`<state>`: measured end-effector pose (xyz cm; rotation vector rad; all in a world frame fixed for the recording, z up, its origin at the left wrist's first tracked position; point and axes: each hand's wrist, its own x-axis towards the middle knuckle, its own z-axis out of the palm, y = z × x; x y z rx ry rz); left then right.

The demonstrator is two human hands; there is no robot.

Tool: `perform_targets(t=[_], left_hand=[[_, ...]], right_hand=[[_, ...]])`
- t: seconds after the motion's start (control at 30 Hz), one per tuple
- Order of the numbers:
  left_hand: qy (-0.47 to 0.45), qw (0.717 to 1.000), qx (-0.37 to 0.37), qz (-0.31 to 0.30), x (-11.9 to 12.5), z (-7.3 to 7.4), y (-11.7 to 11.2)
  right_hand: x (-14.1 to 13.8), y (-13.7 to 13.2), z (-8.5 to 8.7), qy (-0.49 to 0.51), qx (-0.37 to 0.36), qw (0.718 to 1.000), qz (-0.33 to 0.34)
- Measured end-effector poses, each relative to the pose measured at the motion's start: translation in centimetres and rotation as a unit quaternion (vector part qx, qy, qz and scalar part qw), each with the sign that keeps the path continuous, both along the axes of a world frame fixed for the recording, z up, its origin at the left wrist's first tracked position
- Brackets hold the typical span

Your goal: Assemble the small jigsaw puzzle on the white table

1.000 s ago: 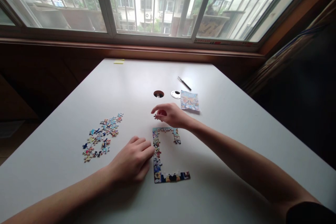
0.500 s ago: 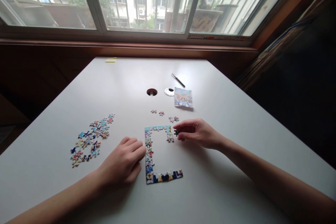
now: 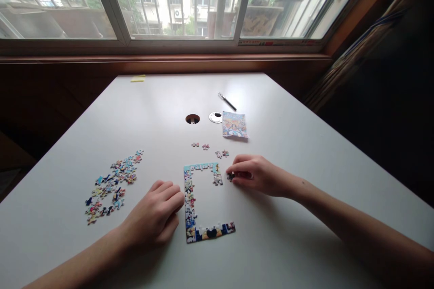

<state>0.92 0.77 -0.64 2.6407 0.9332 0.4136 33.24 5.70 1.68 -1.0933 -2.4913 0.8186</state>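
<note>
Right hand [image 3: 256, 174]: grip pinched on dark puzzle piece [image 3: 230, 176], right of puzzle border's [image 3: 190, 198] far-right corner. Piece likely light, stiff; best held by edges, sparing tabs. Left hand [image 3: 156, 212] curled beside border's left side; grip unclear.

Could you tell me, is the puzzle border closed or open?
Open: the border has a gap on its right side, between the short upper part and the bottom row. The right hand holds a piece nearby.
</note>
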Motion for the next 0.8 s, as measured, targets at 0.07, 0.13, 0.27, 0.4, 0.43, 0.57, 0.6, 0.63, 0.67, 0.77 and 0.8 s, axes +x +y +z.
perform_targets(t=[0.07,0.13,0.27,0.4,0.43,0.57,0.6,0.63,0.67,0.77,0.8], left_hand=[[0.001,1.000,-0.003,0.000,-0.1,0.0,0.0],[0.003,1.000,-0.005,0.000,-0.1,0.0,0.0],[0.003,1.000,-0.006,-0.002,-0.2,0.0,0.0],[0.004,1.000,-0.006,-0.003,-0.1,0.0,0.0],[0.005,1.000,-0.007,-0.003,-0.1,0.1,0.0],[0.006,1.000,-0.008,-0.002,-0.1,0.0,0.0],[0.006,1.000,-0.008,-0.002,-0.1,0.0,-0.1],[0.007,1.000,-0.008,-0.002,-0.1,-0.1,-0.1],[0.007,1.000,-0.007,-0.002,-0.1,-0.1,-0.1],[0.008,1.000,-0.007,-0.002,-0.1,-0.1,0.0],[0.008,1.000,-0.007,-0.002,0.0,-0.1,0.0]], right_hand=[[0.0,-0.1,0.0,-0.006,0.014,1.000,0.002],[-0.2,-0.3,-0.1,-0.002,0.021,1.000,-0.008],[-0.4,-0.6,-0.4,0.016,0.028,0.999,-0.014],[-0.6,-0.8,-0.6,0.035,0.032,0.999,-0.012],[-0.7,-0.9,-0.6,0.043,0.029,0.999,-0.008],[-1.5,-1.6,-1.1,0.084,0.011,0.996,0.034],[-1.7,-1.8,-1.3,0.094,0.016,0.995,0.043],[-2.0,-1.9,-1.5,0.102,0.025,0.993,0.048],[-2.2,-2.1,-1.7,0.107,0.036,0.992,0.053],[-2.4,-2.3,-2.3,0.111,0.063,0.990,0.062],[-2.4,-2.3,-2.4,0.110,0.069,0.989,0.064]])
